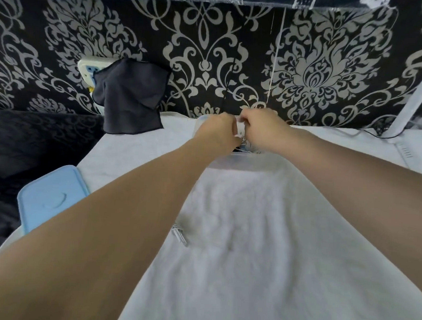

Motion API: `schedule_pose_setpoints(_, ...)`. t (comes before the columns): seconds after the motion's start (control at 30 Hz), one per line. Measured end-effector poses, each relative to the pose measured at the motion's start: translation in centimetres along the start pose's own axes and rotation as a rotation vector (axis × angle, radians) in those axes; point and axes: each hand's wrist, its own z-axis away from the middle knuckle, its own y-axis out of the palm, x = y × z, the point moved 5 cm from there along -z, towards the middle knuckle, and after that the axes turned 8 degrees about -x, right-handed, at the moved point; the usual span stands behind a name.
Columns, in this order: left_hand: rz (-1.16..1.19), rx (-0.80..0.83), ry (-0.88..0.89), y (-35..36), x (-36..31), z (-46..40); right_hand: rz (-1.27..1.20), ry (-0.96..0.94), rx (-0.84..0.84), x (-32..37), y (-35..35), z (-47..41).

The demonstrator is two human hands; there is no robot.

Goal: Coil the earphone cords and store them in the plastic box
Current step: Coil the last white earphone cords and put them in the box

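While both forearms stretch across white towel [249, 237], small metal clip [180, 234] lies near, blue lid [50, 198] left. Farther: left hand [217, 132], right hand [264, 130] pinch white earphone cord [240, 129] over clear plastic box [239, 162], hiding contents. Black cloth [131, 99] beyond.

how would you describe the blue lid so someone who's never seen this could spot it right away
Start from the white towel-covered surface filling the middle of the view, then follow its left edge down toward the near corner. There, beside the left forearm, lies the light blue lid, flat, rectangular with rounded corners. It is the only blue item on the towel; the clear plastic box sits farther back under both hands.
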Motion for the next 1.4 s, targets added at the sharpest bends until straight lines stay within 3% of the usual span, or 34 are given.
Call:
schedule_pose_setpoints(0.17,0.036,0.022,-0.048,0.9,0.3,0.1,0.22,-0.141,-0.207,0.1,-1.0,1.7)
schedule_pose_setpoints(0.3,0.055,0.03,-0.091,0.5,0.6,0.3,0.344,-0.093,0.052,0.3,-0.3,3.1)
schedule_pose_setpoints(0.4,0.155,-0.002,-0.12,-1.1,1.4,1.4,0.269,-0.014,0.126,0.5,-0.6,3.2)
schedule_pose_setpoints(0.5,0.25,-0.073,-0.15,-3.7,3.0,3.8,0.203,-0.004,-0.043,2.4,-2.6,3.2)
schedule_pose_setpoints(0.6,0.223,-0.192,-0.192,-6.4,6.2,7.8,-0.056,-0.034,-0.185,6.8,-3.0,5.6)
schedule_pose_setpoints(0.7,0.138,-0.182,-0.286,-7.2,10.5,12.2,-0.303,0.019,0.043,10.8,0.9,9.3)
schedule_pose_setpoints(0.77,0.066,-0.061,-0.349,-6.4,13.0,15.0,-0.257,0.039,0.289,12.4,4.3,11.9)
schedule_pose_setpoints(0.83,0.007,0.029,-0.397,-5.6,15.2,17.6,-0.158,0.019,0.428,13.4,6.7,14.2)
schedule_pose_setpoints(0.97,0.051,0.082,-0.404,-4.6,17.0,19.7,-0.107,-0.007,0.317,13.5,8.2,15.4)
schedule_pose_setpoints(1.17,0.135,0.035,-0.345,-4.4,16.9,19.6,-0.259,0.035,0.278,13.3,7.9,15.1)
schedule_pose_setpoints(1.4,0.164,0.022,-0.281,-5.4,16.4,20.2,-0.661,0.268,0.366,12.1,7.9,14.0)
